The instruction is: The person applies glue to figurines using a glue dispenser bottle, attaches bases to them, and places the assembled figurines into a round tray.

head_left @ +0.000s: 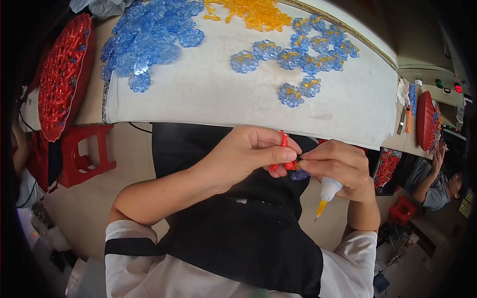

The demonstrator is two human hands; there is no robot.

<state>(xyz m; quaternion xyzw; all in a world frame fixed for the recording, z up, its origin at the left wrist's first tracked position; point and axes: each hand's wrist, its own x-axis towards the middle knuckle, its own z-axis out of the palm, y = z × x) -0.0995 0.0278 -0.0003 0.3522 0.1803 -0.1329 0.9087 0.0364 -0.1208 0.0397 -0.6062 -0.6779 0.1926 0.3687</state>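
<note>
In front of the black apron, my left hand (263, 149) is closed with thumb and fingers round a small red plastic piece (284, 138), whose ends stick out above and below. My right hand (340, 166) is closed on a white squeeze bottle (330, 188); its yellow tip with a thin needle points downward. Its thumb and forefinger meet right beside the red piece. A blue translucent flower piece (300, 175) shows partly under the fingertips; which hand supports it I cannot tell.
On the white table top (179, 99) lie a heap of blue flower pieces (154, 35), orange pieces (256, 14) and several blue-and-orange flowers (290, 94). Left stand a red tray (64, 77) of red pieces and a red stool (87, 154). Another person (437, 184) sits at right.
</note>
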